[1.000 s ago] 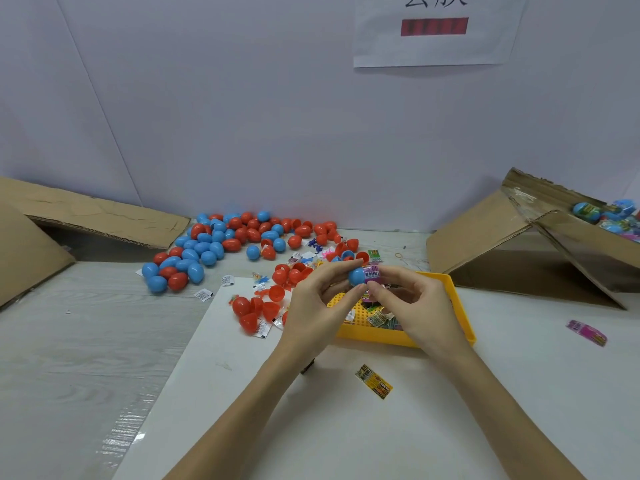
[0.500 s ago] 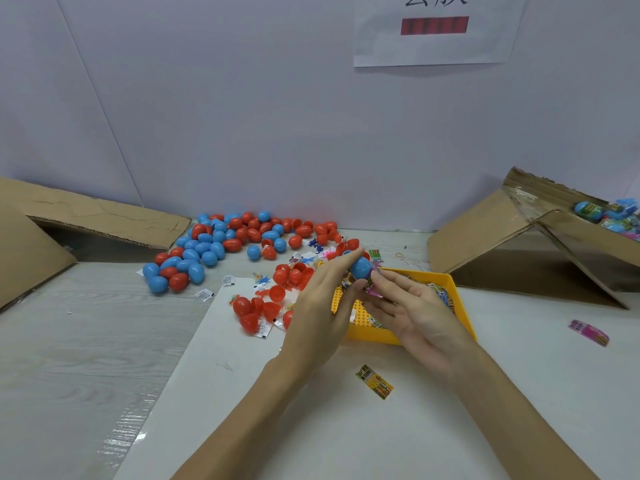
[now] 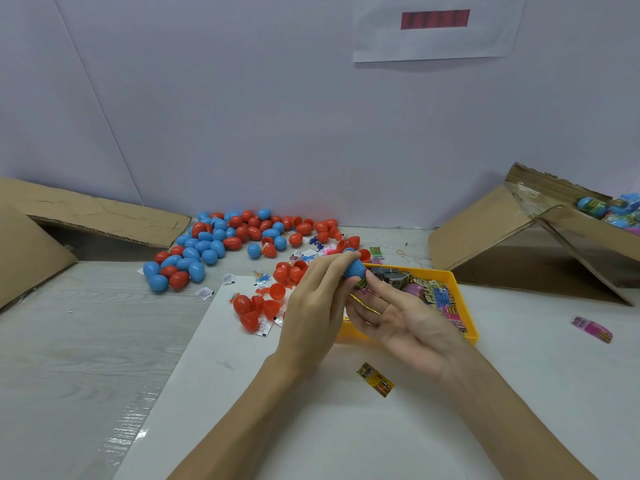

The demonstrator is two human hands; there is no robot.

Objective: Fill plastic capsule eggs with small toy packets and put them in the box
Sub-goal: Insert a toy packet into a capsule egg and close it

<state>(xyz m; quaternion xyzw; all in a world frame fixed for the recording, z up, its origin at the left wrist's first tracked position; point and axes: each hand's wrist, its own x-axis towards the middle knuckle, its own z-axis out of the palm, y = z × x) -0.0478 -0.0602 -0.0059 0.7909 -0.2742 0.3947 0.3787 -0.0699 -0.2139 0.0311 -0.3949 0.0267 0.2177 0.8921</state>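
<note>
My left hand (image 3: 317, 306) grips a blue capsule egg half (image 3: 355, 268) at its fingertips, just above the near left corner of the yellow tray (image 3: 465, 318). A small green and pink toy packet (image 3: 362, 284) sticks out below the blue half. My right hand (image 3: 398, 315) lies palm up under it, and its index finger and thumb pinch the packet against the capsule. Several toy packets (image 3: 438, 297) fill the tray. The cardboard box (image 3: 588, 237) at the right holds filled eggs (image 3: 592, 204).
A heap of blue and red capsule eggs (image 3: 221, 242) lies at the back left, with open red halves (image 3: 263, 306) nearer. Loose packets lie on the white sheet: a yellow packet (image 3: 375, 379) and a pink packet (image 3: 592, 329). A second cardboard box (image 3: 86, 220) stands far left.
My right hand has turned palm up and dropped below the capsule. My left hand has tipped the blue half further over, and the packet now pokes out beneath it.
</note>
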